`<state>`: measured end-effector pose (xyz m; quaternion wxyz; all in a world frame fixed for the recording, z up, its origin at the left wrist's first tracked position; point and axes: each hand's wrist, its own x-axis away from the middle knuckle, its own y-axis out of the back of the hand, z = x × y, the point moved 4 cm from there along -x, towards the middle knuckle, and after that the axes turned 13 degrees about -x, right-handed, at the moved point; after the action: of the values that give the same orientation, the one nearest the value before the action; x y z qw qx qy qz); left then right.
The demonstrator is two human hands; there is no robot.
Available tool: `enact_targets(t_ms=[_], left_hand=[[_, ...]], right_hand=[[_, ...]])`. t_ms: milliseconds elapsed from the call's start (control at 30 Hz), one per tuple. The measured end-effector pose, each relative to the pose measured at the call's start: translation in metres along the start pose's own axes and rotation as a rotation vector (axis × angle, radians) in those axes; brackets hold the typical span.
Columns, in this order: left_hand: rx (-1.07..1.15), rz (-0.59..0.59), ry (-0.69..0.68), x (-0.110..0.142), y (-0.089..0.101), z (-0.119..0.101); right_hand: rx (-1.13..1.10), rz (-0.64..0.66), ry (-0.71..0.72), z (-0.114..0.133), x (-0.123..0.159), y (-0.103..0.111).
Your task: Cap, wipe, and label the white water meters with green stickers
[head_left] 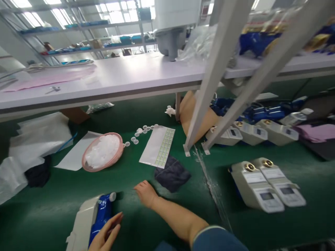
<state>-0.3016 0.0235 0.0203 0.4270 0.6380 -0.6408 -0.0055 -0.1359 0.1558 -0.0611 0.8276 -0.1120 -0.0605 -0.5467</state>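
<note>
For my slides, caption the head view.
Left hand beside a blue-and-beige device, right hand near a dark cloth.

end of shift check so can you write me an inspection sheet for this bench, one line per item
surface: green worktop, with a clear wrinkled strip running along it
job's things: grey-and-blue device beside the left hand; two similar devices farther right
clutter: pink bowl of white pieces, loose white caps, sticker sheet, dark cloth, plastic bags
left hand: fingers apart, next to the device's blue part; contact cannot be told
right hand: nearest the dark cloth; grip unclear
cables: possibly a coiled cord on the upper shelf; too blurred to confirm
surroundings: slanted metal posts, storage racks behind
</note>
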Motion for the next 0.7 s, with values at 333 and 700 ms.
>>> enact_targets(t_ms=[333, 700], left_hand=[[0.151, 0.698, -0.343, -0.016, -0.285, -0.243], [0.202, 0.717, -0.028, -0.027, -0.448, -0.333]], right_hand=[[-1.088, -0.485, -0.425, 0.005, 0.281, 0.187], [-1.1, -1.2, -0.113, -0.021, 0.436, 0.305]])
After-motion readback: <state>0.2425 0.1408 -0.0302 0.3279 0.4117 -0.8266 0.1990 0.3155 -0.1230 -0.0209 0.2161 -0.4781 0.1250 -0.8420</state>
